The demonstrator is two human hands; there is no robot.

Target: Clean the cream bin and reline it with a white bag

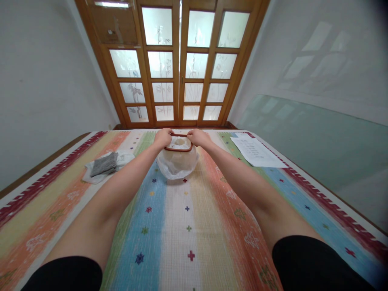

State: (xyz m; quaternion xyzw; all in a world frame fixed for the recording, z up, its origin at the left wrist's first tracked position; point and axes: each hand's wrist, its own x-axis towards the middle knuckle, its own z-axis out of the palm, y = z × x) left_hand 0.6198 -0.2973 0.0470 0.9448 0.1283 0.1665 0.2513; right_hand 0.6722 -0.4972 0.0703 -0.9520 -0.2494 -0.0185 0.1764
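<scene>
Far ahead on the table, a small pale bin (178, 157) appears to stand inside a thin translucent plastic bag (176, 173) that hangs loosely around its outside. A brown rounded-square rim ring (178, 150) lies over the bag at the bin's mouth. My left hand (164, 138) is closed on the ring's far left corner. On the far right corner, my right hand (198, 138) grips the same ring. Both arms reach straight forward, and the fingertips are small and partly hidden.
A striped cloth (178, 242) covers the table. Left of my arm lies a folded grey cloth (104, 163) on a clear plastic bag (91, 178). Printed paper sheets (257, 151) rest at the right. Beyond the table stand wooden glazed doors (178, 81), with walls on both sides.
</scene>
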